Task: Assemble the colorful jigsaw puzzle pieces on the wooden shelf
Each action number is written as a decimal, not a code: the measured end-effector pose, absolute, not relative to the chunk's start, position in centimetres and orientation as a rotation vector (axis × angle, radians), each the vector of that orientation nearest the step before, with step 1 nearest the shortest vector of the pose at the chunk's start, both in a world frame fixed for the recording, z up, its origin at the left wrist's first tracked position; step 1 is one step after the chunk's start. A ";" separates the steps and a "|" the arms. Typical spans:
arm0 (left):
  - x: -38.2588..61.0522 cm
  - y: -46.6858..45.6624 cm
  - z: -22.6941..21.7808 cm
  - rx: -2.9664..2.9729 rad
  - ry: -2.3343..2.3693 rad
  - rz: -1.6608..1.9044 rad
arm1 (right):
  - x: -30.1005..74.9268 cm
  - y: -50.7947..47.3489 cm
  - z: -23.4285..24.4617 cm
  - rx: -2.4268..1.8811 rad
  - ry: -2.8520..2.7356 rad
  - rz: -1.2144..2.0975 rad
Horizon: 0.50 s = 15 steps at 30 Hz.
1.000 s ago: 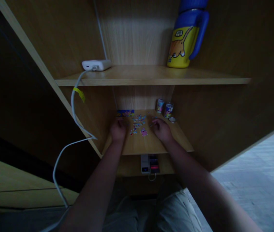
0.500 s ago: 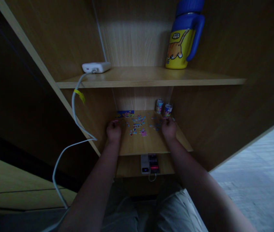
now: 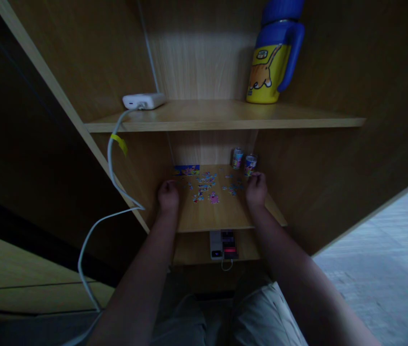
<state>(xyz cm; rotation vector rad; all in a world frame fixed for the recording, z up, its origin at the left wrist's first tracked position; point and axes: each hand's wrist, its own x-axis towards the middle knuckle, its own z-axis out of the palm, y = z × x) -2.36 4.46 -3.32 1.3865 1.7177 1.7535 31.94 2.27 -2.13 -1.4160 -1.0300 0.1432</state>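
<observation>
Small jigsaw puzzle pieces point(image 3: 206, 178) lie spread over the lower shelf point(image 3: 214, 218), several of them joined into clusters. One joined cluster forms a pink figure point(image 3: 213, 197). A smaller group of loose pieces point(image 3: 232, 188) lies to its right. My left hand point(image 3: 168, 194) rests at the shelf's left side, fingers curled closed; what they hold, if anything, is hidden. My right hand point(image 3: 256, 190) is at the right side, fingertips pinched together just in front of a printed can point(image 3: 250, 165); I cannot make out what is between them.
A second can point(image 3: 237, 158) and a picture card point(image 3: 187, 170) stand or lie at the back. On the upper shelf point(image 3: 207, 113) are a white power bank point(image 3: 144, 101) with a dangling cable point(image 3: 109, 163) and a blue-yellow bottle point(image 3: 266, 62). Below sits a white device point(image 3: 216, 242).
My right hand has moved slightly right and up, away from the loose pieces and towards the front can. My left hand has barely moved.
</observation>
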 end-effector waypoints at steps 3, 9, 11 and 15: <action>-1.9 3.9 -2.9 1.453 1.750 1.660 | 31.9 2.3 -2.1 -1.423 -0.994 0.144; 0.2 1.9 -2.0 1.847 1.508 1.374 | 32.3 3.0 -2.6 -1.482 -0.892 0.175; 0.8 1.4 -2.1 1.975 1.398 1.237 | 32.6 3.2 -2.8 -1.496 -0.871 0.182; 1.3 1.3 -2.3 2.116 1.300 1.049 | 33.0 3.5 -3.3 -1.517 -0.909 0.216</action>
